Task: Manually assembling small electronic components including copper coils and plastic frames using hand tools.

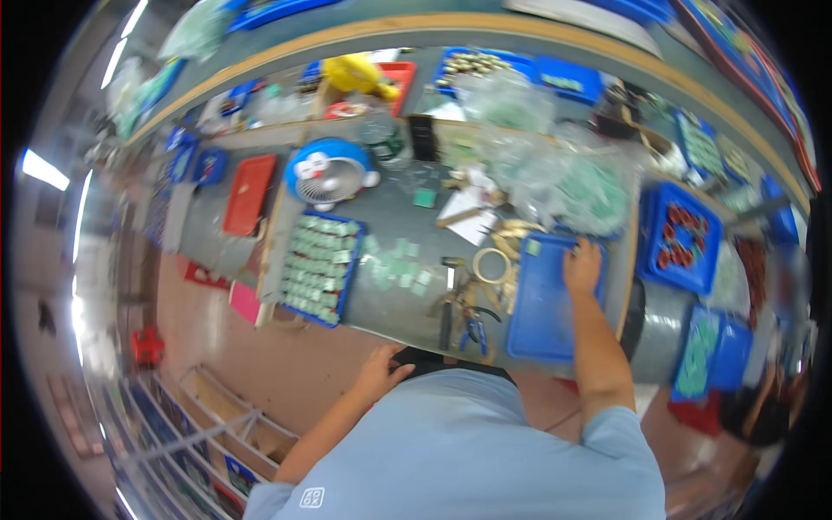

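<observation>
My right hand (582, 264) is over the far right part of a shallow blue tray (542, 303). Its fingers look apart and slightly bent; whether they touch the tray is too blurred to tell. Near my waist, at the bench's front edge, my left hand (381, 373) rests with loose fingers and holds nothing. Left of the tray lie a roll of tape (491, 265), a hammer (448, 299) and blue-handled pliers (474, 329). Small pale green pieces (403, 264) are scattered on the bench beside a blue tray (351, 286) packed with rows of green-and-white parts.
A blue cartoon-faced fan (328, 173) stands at the back left, near a red tray (250, 195). Clear bags with green contents (589, 191) crowd the back right. Beyond a wooden divider, a blue bin (682, 234) holds red parts. A shelf edge (416, 24) spans above.
</observation>
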A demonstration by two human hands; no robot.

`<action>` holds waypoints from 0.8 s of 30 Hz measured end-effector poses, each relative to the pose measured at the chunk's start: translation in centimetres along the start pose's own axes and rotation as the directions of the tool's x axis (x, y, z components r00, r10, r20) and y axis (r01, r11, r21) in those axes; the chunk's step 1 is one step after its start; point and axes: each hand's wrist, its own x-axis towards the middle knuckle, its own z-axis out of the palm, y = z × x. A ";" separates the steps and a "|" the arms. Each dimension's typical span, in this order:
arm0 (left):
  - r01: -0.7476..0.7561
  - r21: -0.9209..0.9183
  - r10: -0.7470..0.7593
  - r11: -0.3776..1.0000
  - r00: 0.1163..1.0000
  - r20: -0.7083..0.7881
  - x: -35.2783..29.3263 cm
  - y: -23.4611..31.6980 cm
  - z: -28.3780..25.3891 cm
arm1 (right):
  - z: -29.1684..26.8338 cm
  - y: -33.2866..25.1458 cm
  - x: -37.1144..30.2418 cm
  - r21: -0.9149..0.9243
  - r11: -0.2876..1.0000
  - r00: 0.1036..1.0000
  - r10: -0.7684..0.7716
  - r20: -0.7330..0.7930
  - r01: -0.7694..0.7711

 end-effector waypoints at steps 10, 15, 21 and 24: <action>-0.074 0.039 0.077 0.996 0.995 -0.067 -0.8 0.4 -1.8 | 0.9 1.7 0.6 -0.200 0.980 0.975 0.045 0.218 0.000; -0.068 -0.171 0.056 0.983 0.995 -0.077 -1.8 -1.4 -1.1 | -4.8 -2.2 -1.3 0.064 0.998 0.987 0.018 0.160 -0.028; -0.281 -0.382 0.275 0.880 0.959 -0.073 -0.4 6.5 -3.9 | -10.5 -17.6 -10.3 0.696 0.477 0.717 -0.175 0.674 -0.538; -0.502 -0.402 0.518 0.766 0.852 -0.079 1.1 8.9 -5.6 | -13.0 -25.5 -13.3 0.709 0.376 0.581 -0.406 0.705 -0.597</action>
